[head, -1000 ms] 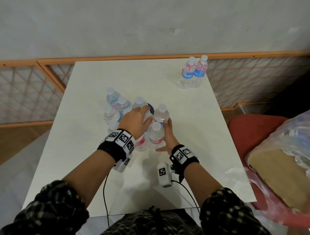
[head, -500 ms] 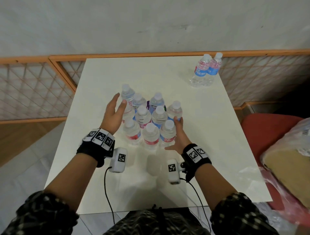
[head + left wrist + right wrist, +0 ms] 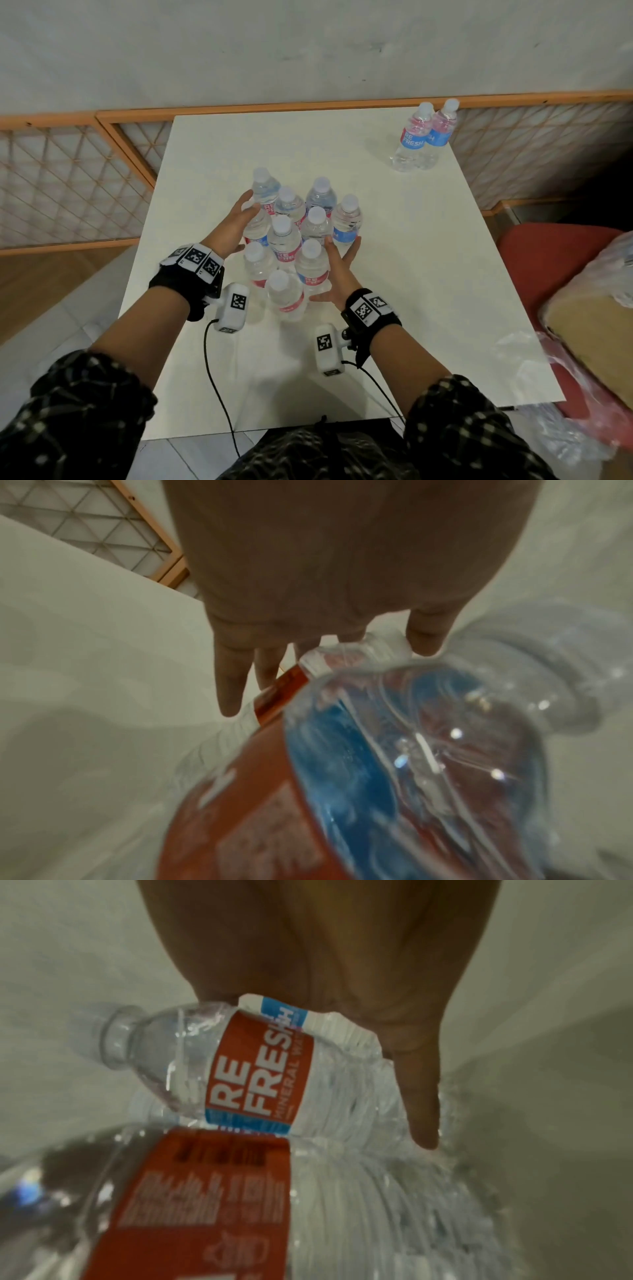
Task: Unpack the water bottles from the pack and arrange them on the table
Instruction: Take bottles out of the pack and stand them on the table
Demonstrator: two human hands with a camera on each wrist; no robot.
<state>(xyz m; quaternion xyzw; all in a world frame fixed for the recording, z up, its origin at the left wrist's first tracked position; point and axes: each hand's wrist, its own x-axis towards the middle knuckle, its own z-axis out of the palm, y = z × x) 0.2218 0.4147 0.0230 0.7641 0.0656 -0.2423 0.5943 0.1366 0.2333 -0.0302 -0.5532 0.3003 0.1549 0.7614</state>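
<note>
Several clear water bottles (image 3: 286,241) with white caps and red-and-blue labels stand upright in a tight cluster mid-table. My left hand (image 3: 236,224) lies flat against the cluster's left side, fingers straight. My right hand (image 3: 337,263) presses flat against its right side, fingers straight and thumb spread. The left wrist view shows straight fingers (image 3: 229,685) beside a blurred bottle (image 3: 359,777). In the right wrist view my palm rests on a labelled bottle (image 3: 260,1066). Two more bottles (image 3: 423,137) stand together at the table's far right corner.
The white table (image 3: 411,274) is bordered by an orange lattice railing (image 3: 68,178) on the left and back. A red chair (image 3: 548,253) holding a plastic-wrapped brown pack (image 3: 596,329) stands to the right. Wrist camera cables (image 3: 219,394) hang at the near edge.
My left hand came off the bottle tops and moved to the cluster's left side, now flat against it. The right hand stayed on the right side. The view shifted.
</note>
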